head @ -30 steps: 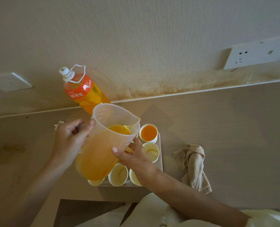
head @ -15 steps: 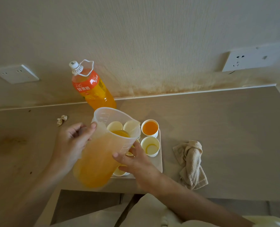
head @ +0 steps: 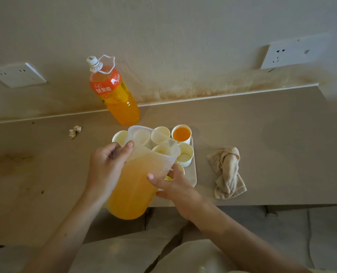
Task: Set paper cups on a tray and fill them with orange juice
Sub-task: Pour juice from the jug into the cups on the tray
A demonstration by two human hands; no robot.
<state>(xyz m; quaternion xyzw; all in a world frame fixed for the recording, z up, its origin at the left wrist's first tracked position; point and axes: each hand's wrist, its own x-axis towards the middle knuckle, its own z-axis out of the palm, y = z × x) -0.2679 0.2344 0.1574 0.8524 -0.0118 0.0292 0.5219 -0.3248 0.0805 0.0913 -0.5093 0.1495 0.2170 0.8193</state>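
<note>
A: Paper cups?
B: All on the tray [head: 193, 174]. Full cup [head: 181, 134] at its far right corner; second cup [head: 185, 153], just nearer, holds a shallow pool; the others look empty.
A: Juice?
B: Jug [head: 134, 186], mostly full, tilted over the tray's near left. Left hand [head: 106, 168] grips its rim side, right hand [head: 175, 186] clasps its wall.
A: Beyond the tray?
B: Bottle [head: 114, 95] behind, cloth [head: 227, 172] right, paper scrap [head: 75, 131] left.
A: Progress?
B: Setting done; filling barely begun, I judge.
</note>
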